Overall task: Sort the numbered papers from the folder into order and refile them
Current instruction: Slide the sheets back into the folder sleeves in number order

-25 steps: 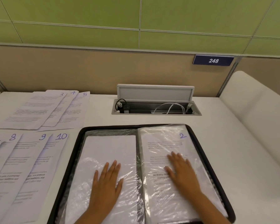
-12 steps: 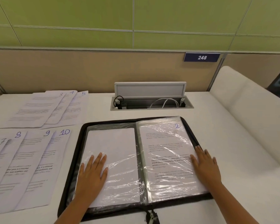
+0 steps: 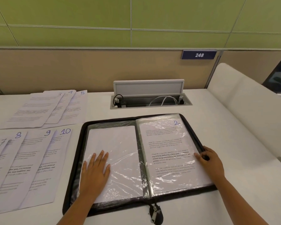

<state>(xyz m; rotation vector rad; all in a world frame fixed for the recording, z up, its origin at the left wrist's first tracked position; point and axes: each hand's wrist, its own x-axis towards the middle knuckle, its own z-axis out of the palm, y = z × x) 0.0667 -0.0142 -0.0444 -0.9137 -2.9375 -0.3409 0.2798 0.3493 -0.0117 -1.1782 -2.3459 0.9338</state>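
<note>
Both hands have slid outward over the last second: the right hand (image 3: pixel 210 161) has left the middle of the page marked 2 (image 3: pixel 169 153) and now sits at the folder's outer right edge, while the left hand (image 3: pixel 94 173) has drifted toward the near left part of the blank-backed sheet (image 3: pixel 113 153) on the other side.

That right hand has its thumb lying on the plastic sleeve and its fingers curled round the edge of the right-hand sleeves, just against the black zip border; it looks like a pinch on the page edge, ready to lift. The left hand lies flat, fingers straight and together, pressing the left page down.

Under them, the folder (image 3: pixel 74 159) lies open on the white desk (image 3: pixel 217 127), spine running away from the person, zip pull (image 3: pixel 154 211) at the near edge. From where I stand, the coming move turns on that spine: a page taken at the right edge would swing leftward over it, toward the left hand, which would have to clear.

Beyond the left hand, well apart from the folder, the loose sheets wait: 7, 8, 9 and 10 (image 3: pixel 39 159) fanned in the near row, 3, 4 and 5 (image 3: pixel 43 109) overlapped in the far one. The left hand is the nearer to them; sheet 3 lies farthest, up and to the left.
</note>
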